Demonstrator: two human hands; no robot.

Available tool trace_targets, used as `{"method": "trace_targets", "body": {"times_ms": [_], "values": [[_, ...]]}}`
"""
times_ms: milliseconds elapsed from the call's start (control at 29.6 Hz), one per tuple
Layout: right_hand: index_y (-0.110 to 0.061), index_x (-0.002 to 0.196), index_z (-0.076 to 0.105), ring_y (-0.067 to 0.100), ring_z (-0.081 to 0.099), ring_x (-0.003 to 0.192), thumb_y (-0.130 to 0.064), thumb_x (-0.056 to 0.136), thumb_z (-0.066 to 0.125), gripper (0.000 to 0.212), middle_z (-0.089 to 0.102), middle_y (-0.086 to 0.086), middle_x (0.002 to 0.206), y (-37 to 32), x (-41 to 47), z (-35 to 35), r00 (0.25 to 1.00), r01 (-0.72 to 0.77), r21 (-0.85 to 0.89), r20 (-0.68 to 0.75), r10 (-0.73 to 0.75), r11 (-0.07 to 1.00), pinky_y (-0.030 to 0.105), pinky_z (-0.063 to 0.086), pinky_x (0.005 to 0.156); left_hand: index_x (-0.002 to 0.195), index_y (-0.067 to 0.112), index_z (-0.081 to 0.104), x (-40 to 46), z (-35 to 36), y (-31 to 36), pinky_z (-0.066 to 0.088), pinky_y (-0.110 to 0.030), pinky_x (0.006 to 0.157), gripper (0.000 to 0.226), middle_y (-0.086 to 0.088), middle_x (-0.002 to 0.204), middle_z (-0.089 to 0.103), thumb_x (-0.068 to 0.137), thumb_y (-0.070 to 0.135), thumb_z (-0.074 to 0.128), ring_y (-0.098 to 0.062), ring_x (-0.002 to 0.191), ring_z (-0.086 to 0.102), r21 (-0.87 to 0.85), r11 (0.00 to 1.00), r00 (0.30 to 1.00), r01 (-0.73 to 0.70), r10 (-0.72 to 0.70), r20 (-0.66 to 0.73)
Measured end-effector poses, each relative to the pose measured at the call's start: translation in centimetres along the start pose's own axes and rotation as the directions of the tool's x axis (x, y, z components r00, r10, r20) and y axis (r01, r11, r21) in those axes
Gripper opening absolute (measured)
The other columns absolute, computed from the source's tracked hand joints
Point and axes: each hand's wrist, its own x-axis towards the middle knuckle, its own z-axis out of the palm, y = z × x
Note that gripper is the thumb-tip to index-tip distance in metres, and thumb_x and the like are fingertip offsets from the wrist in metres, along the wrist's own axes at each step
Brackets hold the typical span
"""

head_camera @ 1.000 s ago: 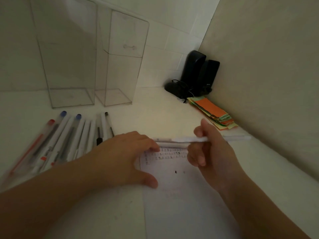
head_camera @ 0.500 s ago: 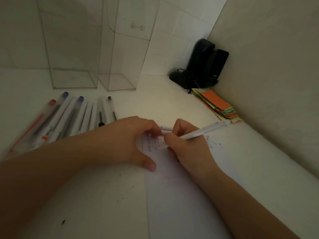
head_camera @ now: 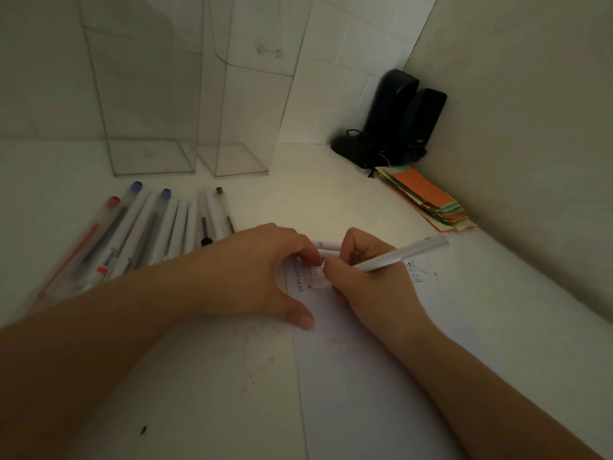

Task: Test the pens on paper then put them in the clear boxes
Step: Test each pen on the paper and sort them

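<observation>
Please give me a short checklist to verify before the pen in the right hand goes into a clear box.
1. Right hand grips the white pen: ok.
2. Left hand rests on the paper: ok.
3. Test marks by the tip: some writing shows, this pen's own mark cannot tell.
4. Clear boxes upright: ok.
5. Boxes open at the top: cannot tell.
6. Row of pens beside the path: ok.

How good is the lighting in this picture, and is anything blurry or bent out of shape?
Head view: dim overall, with one warmer lit patch on the table; the pens at left smear toward the frame edge; the clear boxes lean from wide-angle distortion; writing on the paper is too small to read.
</observation>
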Motion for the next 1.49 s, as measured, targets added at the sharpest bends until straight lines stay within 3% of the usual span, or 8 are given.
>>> {"method": "trace_targets", "body": {"times_ms": [406,541,777,946,1048,1183,1284,1487], "values": [[-0.002,0.061,0.043,0.01,0.041,0.046,-0.008,0.072,0.061,0.022,0.047,0.011,0.052,0.3,0.0,-0.2,0.999,-0.003,0.048,0.033,0.002,0.999,0.021,0.034,0.041,0.102,0.051,0.035,0.0,-0.2,0.2,0.027,-0.001,0.074,0.055,0.036,0.092,0.035,0.062,0.054,0.072,0.018,0.091,0.034,0.027,1.0,1.0,0.001,-0.002,0.03],[-0.002,0.06,0.043,0.018,0.043,0.05,-0.006,0.073,0.06,0.022,0.051,0.024,0.058,0.3,0.1,-0.3,0.998,-0.017,0.066,0.057,0.013,0.998,0.028,0.036,0.045,0.102,0.051,0.035,0.0,-0.2,0.3,0.028,-0.003,0.076,0.053,0.036,0.094,0.036,0.062,0.056,0.07,0.016,0.093,0.034,0.037,0.999,0.999,-0.003,0.001,0.044],[-0.007,0.059,0.044,0.005,0.044,0.047,-0.016,0.066,0.057,0.017,0.048,0.003,0.052,0.3,-0.1,-0.4,0.998,0.047,0.044,0.03,-0.048,0.998,0.015,0.037,0.041,0.103,0.051,0.036,0.0,-0.2,0.3,0.028,-0.003,0.077,0.052,0.034,0.096,0.037,0.063,0.056,0.07,0.011,0.094,0.038,0.046,0.999,0.999,0.004,-0.006,0.044],[-0.013,0.078,0.055,0.003,0.057,0.056,-0.013,0.084,0.064,0.011,0.059,-0.005,0.063,0.1,-0.2,-1.1,0.985,0.144,0.228,-0.128,-0.117,0.963,0.016,0.045,0.05,0.094,0.05,0.038,-0.2,-0.4,0.9,0.033,-0.006,0.071,0.052,0.032,0.097,0.043,0.052,0.072,0.059,0.012,0.095,0.04,0.008,1.0,0.996,0.029,-0.028,-0.084],[-0.018,0.087,0.054,0.004,0.06,0.064,-0.022,0.09,0.053,0.005,0.061,-0.003,0.069,0.5,-0.4,-1.3,0.972,0.188,0.081,-0.161,-0.173,0.979,0.015,0.047,0.057,0.092,0.047,0.039,-0.2,-0.6,1.6,0.036,-0.005,0.074,0.058,0.03,0.102,0.042,0.048,0.079,0.058,0.011,0.1,0.038,-0.033,0.994,0.958,-0.106,0.093,-0.271],[-0.006,0.084,0.04,0.003,0.048,0.053,-0.017,0.093,0.038,0.014,0.047,0.018,0.072,-0.9,-0.6,-0.5,0.98,0.183,0.153,-0.109,-0.167,0.971,0.024,0.046,0.056,0.102,0.046,0.046,-0.6,0.2,3.5,0.037,-0.008,0.084,0.053,0.031,0.11,0.038,0.057,0.063,0.069,0.006,0.105,0.044,-0.089,0.936,0.928,-0.34,0.319,-0.192],[-0.021,0.079,0.037,0.0,0.039,0.053,-0.014,0.092,0.047,0.017,0.046,-0.008,0.067,-0.9,-0.4,-0.1,0.989,0.145,0.112,-0.021,-0.144,0.983,0.027,0.04,0.053,0.095,0.038,0.058,-0.6,1.1,4.1,0.043,-0.015,0.082,0.031,0.024,0.11,0.046,0.069,0.051,0.067,0.002,0.103,0.05,-0.089,0.89,0.887,-0.447,0.428,-0.17],[-0.017,0.078,0.043,0.001,0.04,0.057,-0.005,0.094,0.042,0.02,0.045,-0.014,0.061,-0.1,-0.6,-0.8,0.991,0.07,0.288,0.093,-0.1,0.955,0.014,0.037,0.054,0.085,0.028,0.062,-0.5,1.0,4.4,0.039,-0.008,0.079,0.016,0.015,0.102,0.054,0.076,0.04,0.065,0.0,0.096,0.054,-0.164,0.872,0.883,-0.461,0.434,-0.178]]}}
